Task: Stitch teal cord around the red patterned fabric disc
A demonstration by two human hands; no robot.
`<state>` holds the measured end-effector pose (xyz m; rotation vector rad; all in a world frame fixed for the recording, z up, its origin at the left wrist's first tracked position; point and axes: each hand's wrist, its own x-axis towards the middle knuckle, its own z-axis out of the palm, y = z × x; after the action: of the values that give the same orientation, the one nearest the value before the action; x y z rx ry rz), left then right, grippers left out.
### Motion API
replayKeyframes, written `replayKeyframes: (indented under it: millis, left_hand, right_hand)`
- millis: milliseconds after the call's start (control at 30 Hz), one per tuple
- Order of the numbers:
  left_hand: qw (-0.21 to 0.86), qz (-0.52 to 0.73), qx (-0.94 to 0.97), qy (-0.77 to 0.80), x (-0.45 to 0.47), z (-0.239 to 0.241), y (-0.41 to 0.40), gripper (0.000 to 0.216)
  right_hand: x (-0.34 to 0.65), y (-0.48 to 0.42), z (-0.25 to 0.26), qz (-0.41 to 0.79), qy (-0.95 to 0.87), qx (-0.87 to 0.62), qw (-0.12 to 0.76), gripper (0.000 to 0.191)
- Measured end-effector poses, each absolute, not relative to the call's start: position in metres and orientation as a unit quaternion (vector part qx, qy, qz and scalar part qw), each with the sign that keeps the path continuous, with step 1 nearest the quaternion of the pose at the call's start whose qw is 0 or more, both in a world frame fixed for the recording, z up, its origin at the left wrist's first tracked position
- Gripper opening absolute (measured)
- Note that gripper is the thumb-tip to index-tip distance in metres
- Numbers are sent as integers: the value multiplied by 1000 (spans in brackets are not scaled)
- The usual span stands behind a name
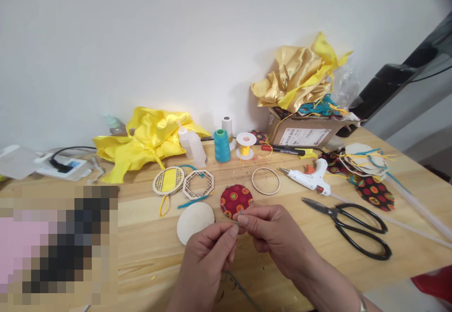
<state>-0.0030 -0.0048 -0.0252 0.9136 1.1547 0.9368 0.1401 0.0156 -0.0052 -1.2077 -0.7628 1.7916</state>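
Note:
My left hand (208, 255) and my right hand (271, 234) meet low at the middle of the wooden table (141, 236), fingertips pinched together on a thin needle-like item with a dark thread (240, 286) trailing toward me. Just beyond the fingertips lies a round red patterned fabric disc (236, 200). A pale round disc (195, 221) lies left of the hands. Whether the fingers touch the red disc is not clear.
Black scissors (356, 226) and a white glue gun (310, 176) lie to the right. Wooden frames (183, 182), a wooden ring (265, 180), thread spools (221, 145), yellow fabric (148, 140) and a cardboard box (303, 133) stand behind. A blurred patch covers the left.

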Motion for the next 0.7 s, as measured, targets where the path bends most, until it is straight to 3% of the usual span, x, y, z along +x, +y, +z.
replayKeyframes:
  millis: [467, 700]
  left_hand:
    - [626, 399, 423, 519, -3, -23, -4, 26]
    - [574, 357, 499, 543, -3, -9, -1, 24]
  right_hand:
    - [140, 15, -8, 721, -292, -480, 406, 27]
    - [141, 16, -8, 708, -284, -468, 447, 23]
